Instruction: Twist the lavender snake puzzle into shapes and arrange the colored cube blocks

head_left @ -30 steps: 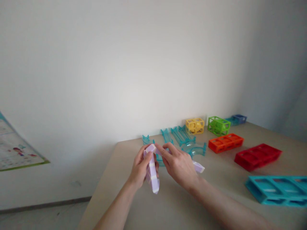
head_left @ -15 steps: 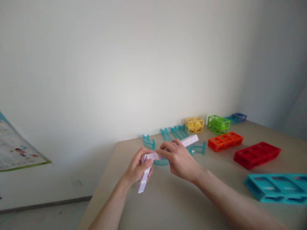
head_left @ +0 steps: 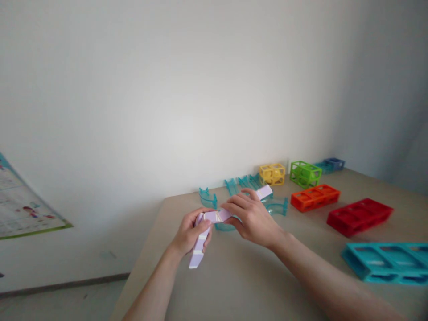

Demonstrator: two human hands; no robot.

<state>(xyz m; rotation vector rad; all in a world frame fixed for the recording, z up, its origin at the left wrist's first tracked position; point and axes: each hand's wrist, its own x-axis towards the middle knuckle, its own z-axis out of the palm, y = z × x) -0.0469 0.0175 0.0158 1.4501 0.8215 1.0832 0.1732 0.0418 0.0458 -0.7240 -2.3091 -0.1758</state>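
- The left hand (head_left: 190,232) is curled around the lower stretch of a pale lilac segmented strip (head_left: 200,240), fingers wrapped close and thumb pressed on top near the bend.
- The right hand (head_left: 252,218) grips the upper stretch of the same strip, fingers closed over it; the far end pokes out beyond the fingertips.
- The strip bends sharply between the two thumbs; its lower end hangs below the left fingers, seemingly just above the table (head_left: 234,276).
- Clear teal track pieces (head_left: 274,206) lie just behind the right fingers.
- Farther right of them stand the yellow cage block (head_left: 272,174), green cage block (head_left: 305,174), orange tray (head_left: 315,197), red tray (head_left: 359,216) and teal tray (head_left: 388,263).
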